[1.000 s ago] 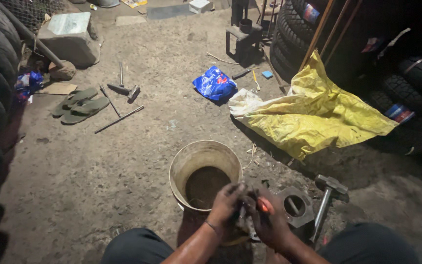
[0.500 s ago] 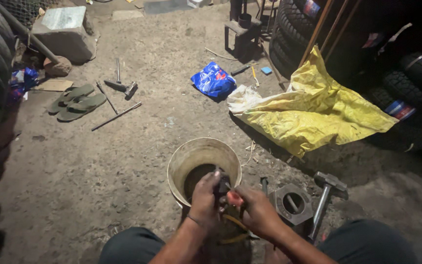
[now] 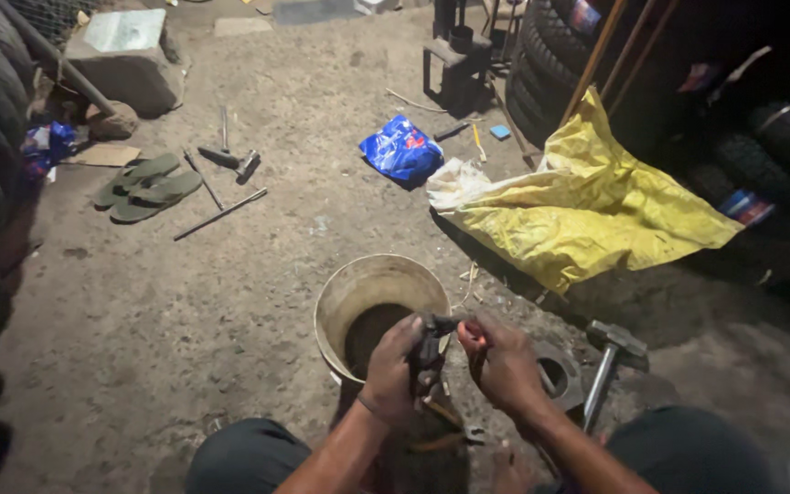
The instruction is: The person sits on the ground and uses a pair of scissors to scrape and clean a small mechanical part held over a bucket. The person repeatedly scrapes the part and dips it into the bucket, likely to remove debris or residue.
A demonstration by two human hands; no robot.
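- Your left hand (image 3: 393, 373) wraps its grip around a small dark metal part (image 3: 429, 352), holding it upright just over the near rim of the bucket (image 3: 340, 297).
- Your right hand (image 3: 507, 368) pinches its grip on an orange-tipped piece (image 3: 470, 335) at the part's top end; what kind of piece it is cannot be told.
- The step in hand appears to be working the part over the bucket.
- The next move likely calls for a steady left hold while the right fingers work.
- The hammer (image 3: 607, 361) lies on the floor just right of your hands.
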